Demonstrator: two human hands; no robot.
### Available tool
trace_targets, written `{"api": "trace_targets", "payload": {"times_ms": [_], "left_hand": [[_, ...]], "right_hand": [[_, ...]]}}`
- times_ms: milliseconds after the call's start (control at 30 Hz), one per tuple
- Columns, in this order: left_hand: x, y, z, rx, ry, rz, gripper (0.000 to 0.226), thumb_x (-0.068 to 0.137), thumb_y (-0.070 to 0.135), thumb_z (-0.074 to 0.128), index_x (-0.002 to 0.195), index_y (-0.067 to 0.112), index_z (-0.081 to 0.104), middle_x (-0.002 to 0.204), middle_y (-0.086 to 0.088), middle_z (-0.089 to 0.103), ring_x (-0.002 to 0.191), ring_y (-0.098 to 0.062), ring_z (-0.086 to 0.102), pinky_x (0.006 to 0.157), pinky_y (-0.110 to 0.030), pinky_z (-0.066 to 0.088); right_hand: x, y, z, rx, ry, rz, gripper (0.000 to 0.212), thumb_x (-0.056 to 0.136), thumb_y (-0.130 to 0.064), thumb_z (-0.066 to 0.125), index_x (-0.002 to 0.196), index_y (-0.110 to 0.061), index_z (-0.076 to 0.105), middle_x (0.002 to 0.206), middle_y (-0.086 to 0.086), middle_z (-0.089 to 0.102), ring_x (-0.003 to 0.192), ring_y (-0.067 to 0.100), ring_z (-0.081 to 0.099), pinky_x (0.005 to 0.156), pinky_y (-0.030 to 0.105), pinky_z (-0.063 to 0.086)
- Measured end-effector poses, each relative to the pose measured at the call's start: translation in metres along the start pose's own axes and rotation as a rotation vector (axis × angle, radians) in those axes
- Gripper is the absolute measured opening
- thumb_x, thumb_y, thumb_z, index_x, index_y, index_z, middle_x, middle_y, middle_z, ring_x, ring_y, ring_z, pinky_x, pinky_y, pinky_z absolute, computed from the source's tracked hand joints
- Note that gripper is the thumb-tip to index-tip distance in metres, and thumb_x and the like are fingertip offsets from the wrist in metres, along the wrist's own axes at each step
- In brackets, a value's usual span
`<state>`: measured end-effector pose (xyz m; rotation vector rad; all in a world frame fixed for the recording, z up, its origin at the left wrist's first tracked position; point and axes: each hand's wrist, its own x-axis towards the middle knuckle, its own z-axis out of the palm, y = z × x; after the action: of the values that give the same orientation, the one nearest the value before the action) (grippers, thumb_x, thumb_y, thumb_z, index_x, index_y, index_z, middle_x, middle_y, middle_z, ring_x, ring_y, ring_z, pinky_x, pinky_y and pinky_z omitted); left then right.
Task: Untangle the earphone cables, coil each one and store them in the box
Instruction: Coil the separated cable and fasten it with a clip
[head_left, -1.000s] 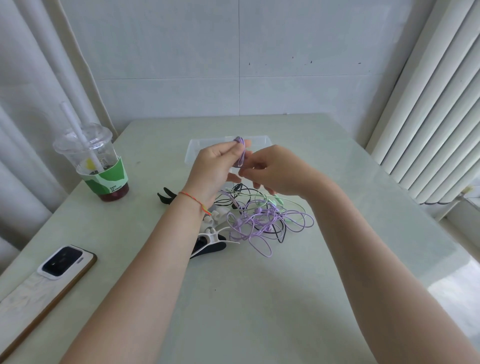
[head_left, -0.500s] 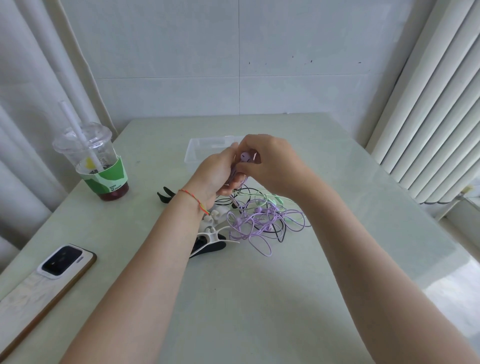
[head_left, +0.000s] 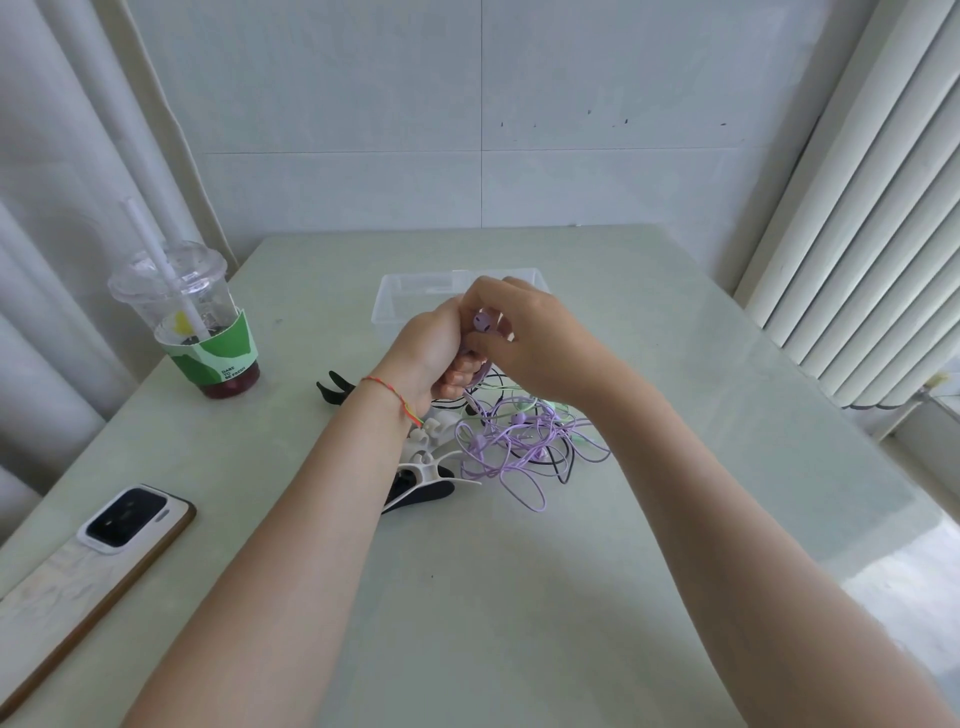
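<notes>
A purple earphone (head_left: 483, 323) was held up between both hands, its cable trailing down into a tangle (head_left: 524, 441) of purple, green and black cables lying before the clear box (head_left: 405, 293).

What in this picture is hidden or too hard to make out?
Head view:
- Box: its near right part is behind both hands; contents cannot be told.
- Purple cable: the stretch held in the left hand and right hand is covered by fingers.
- Clips: partly under the left wrist.
- Phone: cut by the left edge.
</notes>
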<state>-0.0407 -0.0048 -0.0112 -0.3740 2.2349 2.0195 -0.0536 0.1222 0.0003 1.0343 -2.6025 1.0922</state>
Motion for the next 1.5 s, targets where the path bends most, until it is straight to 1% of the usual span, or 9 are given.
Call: {"api": "trace_targets", "payload": {"times_ms": [167,300,467,633,800,933,1167,1333,1500], "left_hand": [[0.004,-0.004,0.000,-0.069,-0.015,-0.003,0.033,0.089,0.023,0.039,0.056,0.023,0.044,0.044,0.001,0.030,0.038,-0.014,0.020,0.042,-0.015,0.015],[0.005,-0.006,-0.002,-0.099,-0.041,0.000,0.026,0.089,0.014,0.038,0.063,0.019,0.040,0.043,0.002,0.029,0.036,-0.011,0.021,0.039,-0.013,0.016],[0.003,-0.004,-0.007,-0.392,-0.257,0.007,0.026,0.097,0.011,0.033,0.077,0.014,0.049,0.050,0.004,0.039,0.039,-0.006,0.029,0.037,-0.017,0.014],[0.001,-0.003,-0.007,-0.486,-0.369,0.016,0.026,0.100,0.010,0.035,0.087,0.010,0.058,0.063,0.003,0.045,0.046,-0.004,0.036,0.040,-0.014,0.018],[0.004,-0.007,-0.005,-0.427,-0.333,-0.002,0.034,0.100,0.005,0.033,0.084,0.007,0.063,0.063,0.002,0.043,0.044,-0.003,0.036,0.039,-0.013,0.018],[0.004,-0.007,-0.002,-0.343,-0.324,-0.001,0.029,0.100,0.007,0.038,0.086,0.006,0.064,0.062,0.000,0.044,0.044,-0.005,0.036,0.037,-0.013,0.019],[0.007,-0.006,-0.004,-0.334,-0.246,0.114,0.018,0.097,0.003,0.045,0.097,-0.004,0.062,0.062,-0.005,0.057,0.051,-0.010,0.052,0.037,-0.014,0.029],[0.009,-0.008,-0.008,-0.329,-0.222,0.179,0.015,0.089,-0.003,0.056,0.098,0.000,0.068,0.071,-0.005,0.064,0.066,-0.010,0.055,0.046,-0.014,0.035],[0.002,-0.007,-0.011,-0.028,-0.120,0.263,0.013,0.086,0.007,0.068,0.098,0.011,0.073,0.078,-0.001,0.070,0.069,-0.010,0.063,0.053,-0.016,0.038]], "right_hand": [[0.000,0.003,-0.002,0.059,-0.023,0.044,0.017,0.085,-0.011,0.065,0.088,-0.026,0.057,0.095,0.005,0.054,0.070,0.011,0.051,0.065,0.006,0.038],[0.002,0.005,-0.003,0.098,-0.024,0.090,0.009,0.085,-0.015,0.066,0.088,-0.021,0.060,0.089,0.000,0.056,0.065,0.004,0.048,0.060,0.008,0.037],[0.002,0.010,-0.008,0.298,-0.005,0.186,0.011,0.088,-0.012,0.059,0.086,-0.023,0.060,0.084,-0.002,0.060,0.061,0.006,0.048,0.060,0.017,0.039],[0.002,0.016,-0.015,0.330,0.001,0.232,0.016,0.091,-0.012,0.056,0.084,-0.025,0.060,0.073,-0.008,0.062,0.052,0.000,0.046,0.060,0.022,0.038],[0.001,0.020,-0.018,0.239,-0.076,0.255,0.007,0.088,-0.019,0.064,0.085,-0.024,0.060,0.085,0.011,0.066,0.059,0.010,0.047,0.062,0.028,0.039],[-0.002,0.021,-0.026,0.152,-0.175,0.262,0.006,0.089,-0.017,0.063,0.094,-0.018,0.060,0.072,-0.005,0.057,0.061,0.012,0.048,0.061,0.029,0.039],[0.001,0.021,-0.023,0.109,-0.030,0.203,0.007,0.087,-0.013,0.063,0.093,-0.017,0.061,0.075,-0.001,0.055,0.062,0.008,0.045,0.059,0.022,0.036],[0.002,0.024,-0.024,0.081,0.037,0.195,0.004,0.089,-0.017,0.062,0.091,-0.018,0.059,0.086,0.002,0.067,0.071,0.009,0.051,0.059,0.018,0.038],[0.004,0.027,-0.021,0.059,0.055,0.197,0.004,0.088,-0.018,0.061,0.089,-0.020,0.058,0.089,0.005,0.067,0.073,0.013,0.053,0.059,0.022,0.037]]}}
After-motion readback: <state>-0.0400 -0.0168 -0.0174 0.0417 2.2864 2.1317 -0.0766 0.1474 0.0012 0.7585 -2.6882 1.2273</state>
